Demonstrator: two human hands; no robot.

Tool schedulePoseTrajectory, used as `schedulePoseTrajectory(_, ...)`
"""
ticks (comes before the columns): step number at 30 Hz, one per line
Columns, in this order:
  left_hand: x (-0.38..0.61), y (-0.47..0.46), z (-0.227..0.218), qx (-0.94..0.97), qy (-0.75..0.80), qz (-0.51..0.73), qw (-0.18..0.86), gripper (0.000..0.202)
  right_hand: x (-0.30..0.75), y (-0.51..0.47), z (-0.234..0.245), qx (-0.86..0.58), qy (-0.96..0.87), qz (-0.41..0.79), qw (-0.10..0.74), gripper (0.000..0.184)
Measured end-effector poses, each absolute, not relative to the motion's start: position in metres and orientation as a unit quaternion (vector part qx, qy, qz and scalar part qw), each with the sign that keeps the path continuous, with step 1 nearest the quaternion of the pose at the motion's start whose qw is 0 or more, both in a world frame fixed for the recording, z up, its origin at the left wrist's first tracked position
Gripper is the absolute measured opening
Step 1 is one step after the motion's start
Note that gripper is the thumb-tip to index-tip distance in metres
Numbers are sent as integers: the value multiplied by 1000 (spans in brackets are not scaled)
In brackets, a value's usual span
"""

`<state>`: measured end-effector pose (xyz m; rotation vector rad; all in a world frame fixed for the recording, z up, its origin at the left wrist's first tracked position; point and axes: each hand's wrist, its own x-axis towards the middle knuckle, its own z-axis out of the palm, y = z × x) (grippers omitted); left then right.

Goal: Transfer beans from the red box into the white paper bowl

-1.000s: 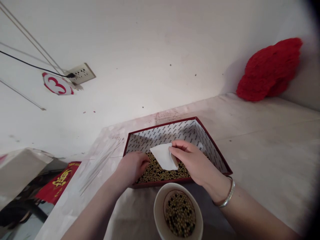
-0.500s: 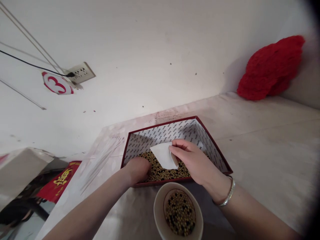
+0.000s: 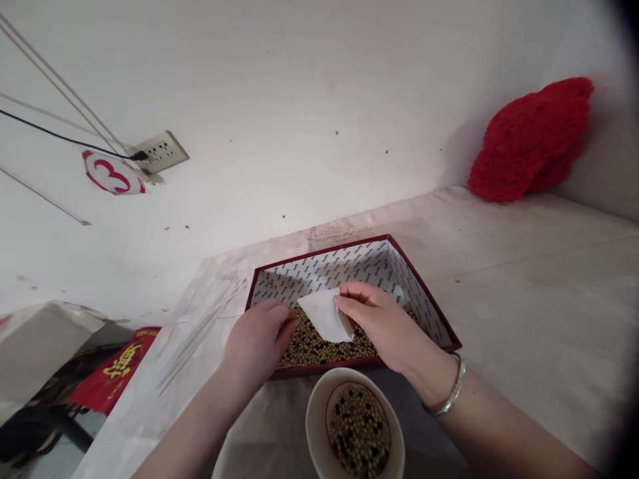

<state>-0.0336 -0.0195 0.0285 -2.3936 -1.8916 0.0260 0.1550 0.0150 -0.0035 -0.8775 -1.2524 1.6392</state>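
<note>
A dark-red box (image 3: 424, 287) with a printed white lining lies on the table, holding many small tan and black round beads or beans (image 3: 312, 351). Over them, my right hand (image 3: 384, 327) pinches the edge of a small white pouch or folded paper piece (image 3: 323, 315) with a brown side edge. My left hand (image 3: 258, 336) is at the box's left side, fingers curled together just above the beads. Whatever it may hold is hidden. In front of the box stands a pale tub (image 3: 318, 416) with the same tan and black pieces inside.
A pale cloth covers the table (image 3: 504, 279), which meets the wall behind. A fluffy red bundle (image 3: 534, 140) rests at the back right. Thin clear strips (image 3: 200, 332) lie to the left. A wall socket (image 3: 164, 153) holds a black plug; a red banner (image 3: 117, 372) hangs beyond the left edge.
My left hand has risen out of the beads and moved slightly left to the box's edge. The right hand keeps the white piece in nearly the same place.
</note>
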Motion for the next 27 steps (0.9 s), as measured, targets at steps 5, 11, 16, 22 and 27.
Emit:
schedulePoseTrajectory(5,-9,-46,35,-779,-502,-349,138,18,157,14,-4,-336,-527,654,427,18)
schedulePoseTrajectory(11,10,-39,20,-783,-483,-347,184,24,156,13,-3,-305,-548,665,406,17)
schedulePoseTrajectory(16,12,-33,15,-771,-498,-340,206,21,157,15,-4,-302,-554,661,406,19)
schedulePoseTrajectory(22,2,-25,18,-755,-520,-352,190,18,158,13,-3,-289,-566,662,398,17)
schedulePoseTrajectory(27,-10,-40,22,-751,-538,-357,142,15,157,14,-5,-309,-535,665,419,18)
